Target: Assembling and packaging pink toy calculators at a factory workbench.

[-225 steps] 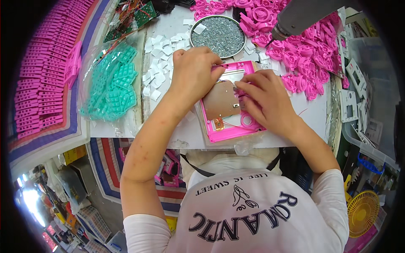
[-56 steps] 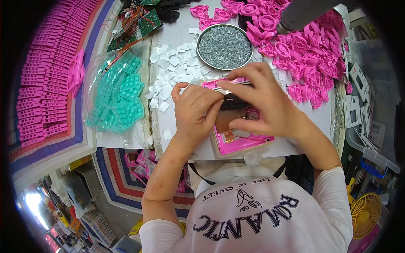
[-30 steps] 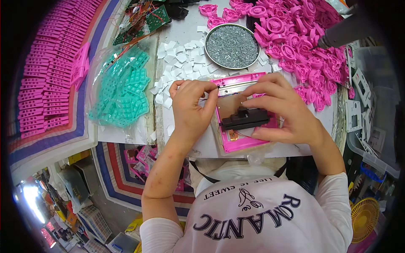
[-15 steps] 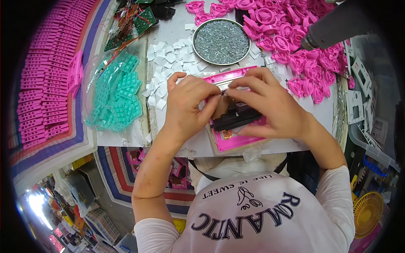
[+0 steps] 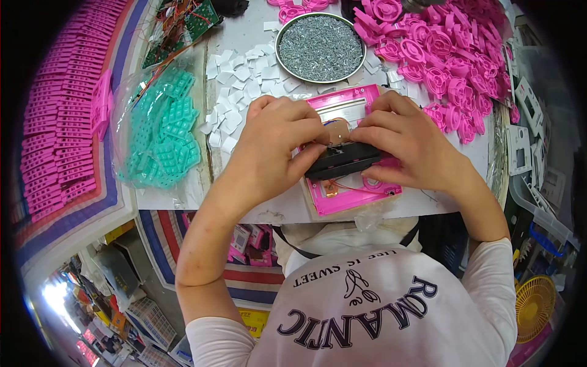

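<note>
A pink plastic casing (image 5: pixel 345 203) lies open-side up in front of me, with a pale panel inside its far end. Over its middle is a long black plastic part (image 5: pixel 342 164), tilted, with a brown piece (image 5: pixel 337 131) just behind it. My left hand (image 5: pixel 278 147) pinches the black part's left end between thumb and fingers. At its other end, my right hand (image 5: pixel 411 142) is closed on it, fingers over the far edge and thumb at the near side. Thin red wires (image 5: pixel 348 186) and a small copper-coloured piece (image 5: pixel 331 189) show in the casing's near end.
A round tin of small metal screws (image 5: pixel 321 49) stands beyond the casing, beside scattered white squares (image 5: pixel 244 79). Pink ring-shaped parts (image 5: pixel 440 61) are heaped at far right. Left are a bag of teal button pads (image 5: pixel 165 134), green circuit boards (image 5: pixel 199 21) and stacked pink casings (image 5: pixel 61 122).
The black part has been turned up and shifted slightly between my hands, and more of the casing's near end shows. The dark tool at upper right has mostly left the view.
</note>
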A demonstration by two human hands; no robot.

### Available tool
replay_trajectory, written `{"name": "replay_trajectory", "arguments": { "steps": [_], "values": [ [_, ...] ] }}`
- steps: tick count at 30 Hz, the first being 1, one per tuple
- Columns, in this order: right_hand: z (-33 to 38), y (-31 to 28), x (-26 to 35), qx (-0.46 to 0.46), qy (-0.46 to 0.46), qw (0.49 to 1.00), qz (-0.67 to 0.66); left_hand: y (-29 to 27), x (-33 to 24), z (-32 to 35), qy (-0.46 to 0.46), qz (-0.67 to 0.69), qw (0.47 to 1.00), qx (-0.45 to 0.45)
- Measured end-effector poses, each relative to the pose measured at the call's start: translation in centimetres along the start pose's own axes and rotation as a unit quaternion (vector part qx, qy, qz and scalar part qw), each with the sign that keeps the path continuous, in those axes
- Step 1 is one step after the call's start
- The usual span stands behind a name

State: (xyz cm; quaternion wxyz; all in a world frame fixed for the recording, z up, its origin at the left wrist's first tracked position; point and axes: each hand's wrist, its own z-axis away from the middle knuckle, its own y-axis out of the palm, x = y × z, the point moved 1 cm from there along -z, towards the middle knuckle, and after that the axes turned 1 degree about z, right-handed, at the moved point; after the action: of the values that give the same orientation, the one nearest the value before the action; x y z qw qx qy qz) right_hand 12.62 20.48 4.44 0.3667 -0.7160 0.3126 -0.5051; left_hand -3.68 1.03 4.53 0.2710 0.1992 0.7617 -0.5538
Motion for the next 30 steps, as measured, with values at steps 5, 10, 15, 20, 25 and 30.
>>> {"name": "replay_trajectory", "arguments": {
  "steps": [5,10,15,20,25,30],
  "values": [
    [-0.5,-0.1,-0.3,0.001,-0.017,1.0,0.01,-1.0,0.1,-2.1,-0.01,-0.013,0.99,0.143],
    [-1.0,-0.3,-0.2,0.008,-0.031,0.999,0.014,-1.1,-0.2,-3.2,0.019,-0.051,0.983,0.174],
    [-1.2,-0.7,0.4,0.018,-0.02,0.999,0.04,-0.9,-1.0,-3.3,0.038,-0.102,0.981,0.161],
    [-1.0,-0.8,1.1,0.027,-0.007,0.998,0.053,-0.5,-2.1,-1.5,-0.025,-0.078,0.99,0.113],
    [-1.2,-0.5,1.2,0.05,0.0,0.999,0.021,1.0,-4.1,2.1,-0.065,-0.12,0.99,0.022],
    [-1.6,-0.3,1.4,0.059,-0.021,0.998,0.024,3.0,-5.7,3.4,-0.106,-0.152,0.981,-0.053]
  ]
}}
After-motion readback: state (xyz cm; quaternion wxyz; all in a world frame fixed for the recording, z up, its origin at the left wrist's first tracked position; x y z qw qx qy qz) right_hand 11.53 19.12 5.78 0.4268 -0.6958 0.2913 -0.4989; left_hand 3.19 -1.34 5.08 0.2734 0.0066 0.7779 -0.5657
